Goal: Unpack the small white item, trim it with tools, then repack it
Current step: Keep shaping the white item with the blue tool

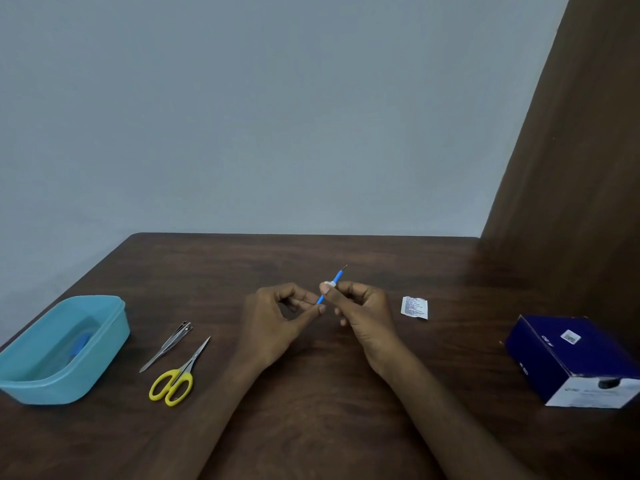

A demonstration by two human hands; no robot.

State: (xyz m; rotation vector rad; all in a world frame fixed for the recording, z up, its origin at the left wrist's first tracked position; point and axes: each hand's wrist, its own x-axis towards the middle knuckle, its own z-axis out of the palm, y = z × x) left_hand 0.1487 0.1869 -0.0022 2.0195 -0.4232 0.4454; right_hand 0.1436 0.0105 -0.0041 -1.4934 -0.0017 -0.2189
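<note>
Above the middle of the wooden table (311, 410), both hands hold a thin blue stick (335, 280) with a small white piece on it and a fine metal tip pointing up and right. My right hand (360, 311) pinches it at the white piece between thumb and fingers. My left hand (280, 317) pinches its lower end with thumb and fingertip. A small white printed wrapper (414, 307) lies on the table just right of my right hand. Yellow-handled scissors (180, 374) and metal tweezers (168, 345) lie to the left of my left hand.
A light blue plastic tub (20, 379) with something blue inside stands at the table's left edge. A dark blue and white cardboard box (575, 362) sits at the right. A brown panel (571, 168) rises at the back right, and a grey wall stands behind the table.
</note>
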